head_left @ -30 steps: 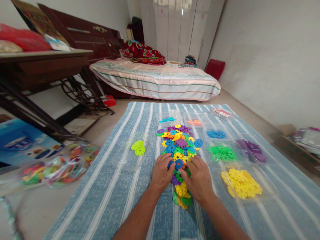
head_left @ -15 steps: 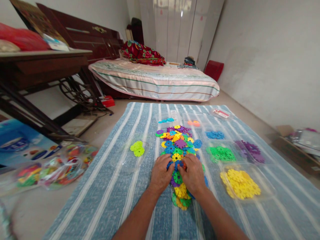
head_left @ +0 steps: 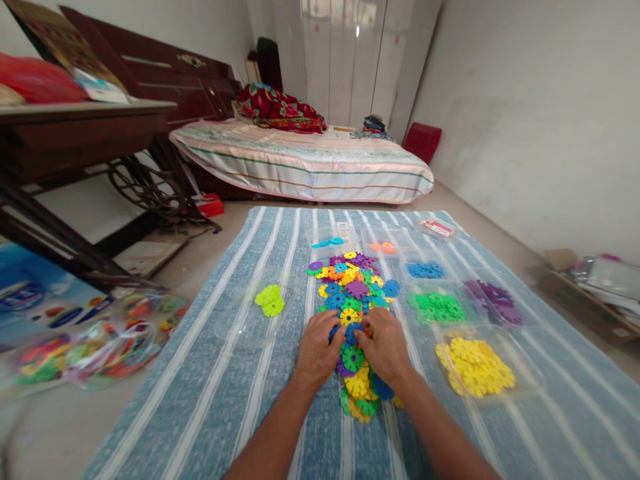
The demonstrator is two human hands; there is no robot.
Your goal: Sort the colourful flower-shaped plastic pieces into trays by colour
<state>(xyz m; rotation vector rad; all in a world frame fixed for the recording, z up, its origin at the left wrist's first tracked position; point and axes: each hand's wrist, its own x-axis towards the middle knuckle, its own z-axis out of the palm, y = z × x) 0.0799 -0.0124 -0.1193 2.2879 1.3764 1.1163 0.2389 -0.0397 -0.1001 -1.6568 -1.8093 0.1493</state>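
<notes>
A heap of colourful plastic snowflake discs (head_left: 357,289) runs down the middle of the striped cloth. My left hand (head_left: 319,348) rests at the heap's left side, its fingers curled and closed on a blue disc (head_left: 334,332). Across from it, my right hand (head_left: 386,345) is bent over the heap with thumb and fingers drawn together; what they hold is mostly hidden. Between the two thumbs lies another blue disc (head_left: 354,333). Just beyond it shows a yellow disc (head_left: 349,317), and on the near side a green disc (head_left: 353,359).
Right of the heap stand clear trays of yellow discs (head_left: 480,367), green discs (head_left: 439,305), purple discs (head_left: 500,301) and blue discs (head_left: 424,270). Farther back are light-blue discs (head_left: 330,243) and orange discs (head_left: 384,247). Lime discs (head_left: 271,300) sit in a tray on the left.
The view has shifted slightly. Both hands stay at the same part of the heap, and a blue disc by my right wrist shows more now.
</notes>
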